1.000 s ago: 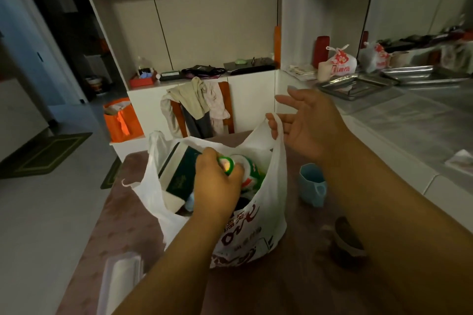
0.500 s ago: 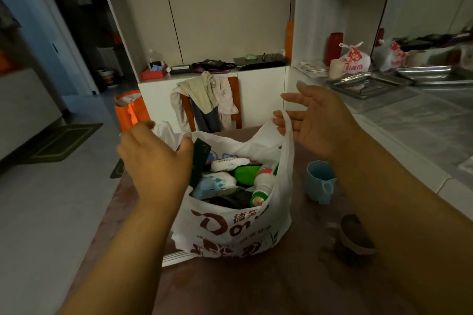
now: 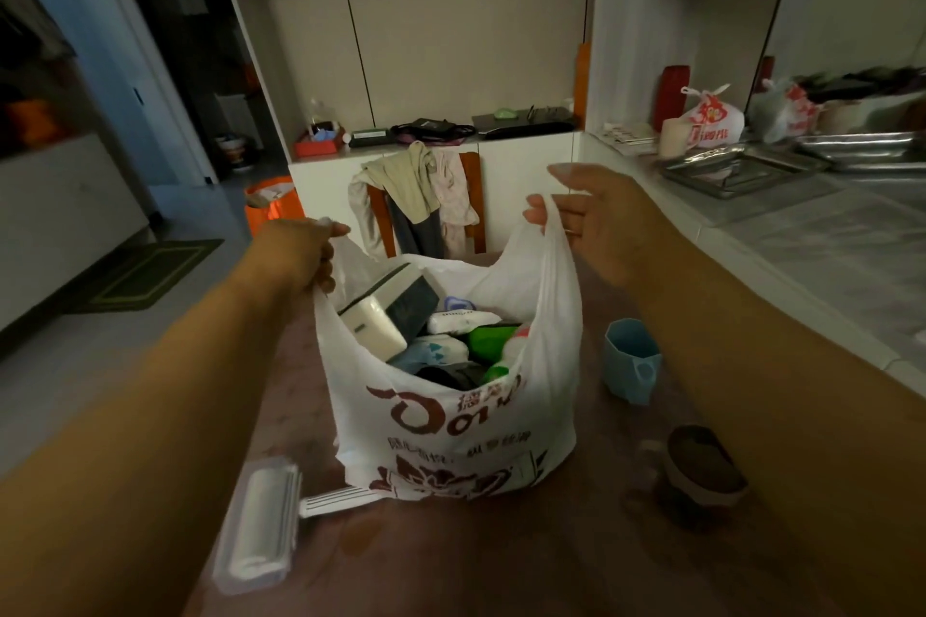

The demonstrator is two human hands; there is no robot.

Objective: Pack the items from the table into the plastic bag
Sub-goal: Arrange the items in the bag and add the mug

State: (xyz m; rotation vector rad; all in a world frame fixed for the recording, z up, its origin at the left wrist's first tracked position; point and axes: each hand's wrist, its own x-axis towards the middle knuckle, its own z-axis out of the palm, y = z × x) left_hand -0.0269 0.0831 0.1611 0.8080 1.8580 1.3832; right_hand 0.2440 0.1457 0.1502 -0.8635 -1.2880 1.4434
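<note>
The plastic bag (image 3: 451,421) stands upright at the centre of the table (image 3: 501,556), its mouth spread wide and unobstructed from above. The left hand (image 3: 295,256) grips the left handle and the right hand (image 3: 596,220) pinches the right handle, so both sides of the mouth are occupied. Inside, a tilted white box (image 3: 381,311) fills the left portion; packets and bottles fill the remainder nearly to the rim. Near left of the bag, a lint roller (image 3: 260,526) lies on the table, its handle touching the bag base. To the right stand a blue cup (image 3: 629,361) and, nearer, a dark mug (image 3: 701,471). The near centre of the table is free.
</note>
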